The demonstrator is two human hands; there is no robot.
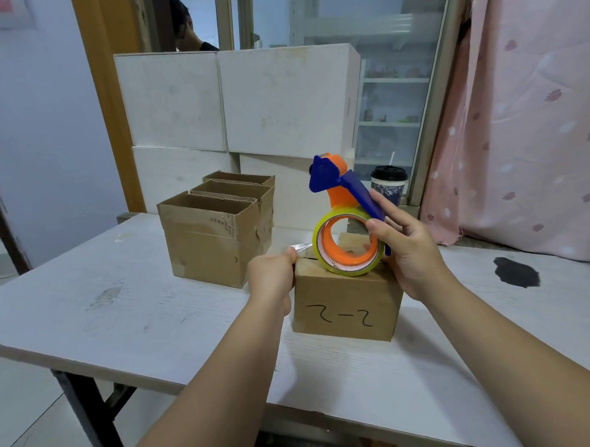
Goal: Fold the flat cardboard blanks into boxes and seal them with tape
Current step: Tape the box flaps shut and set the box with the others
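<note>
A small closed cardboard box [346,305], marked "2-2" on its near face, stands on the white table [121,298]. My right hand [409,248] grips a blue and orange tape dispenser [339,187] with a yellowish clear tape roll [349,270], held upright on the box top. My left hand [272,275] pinches the free end of the tape [299,248] at the box's top left edge, pulled a short way off the roll.
Three open-topped cardboard boxes [213,240] stand in a row behind and left. Large white boxes [234,101] are stacked along the far edge. A lidded paper cup [388,183] stands at the back right. A dark stain [517,271] marks the table right. A person is behind the white boxes.
</note>
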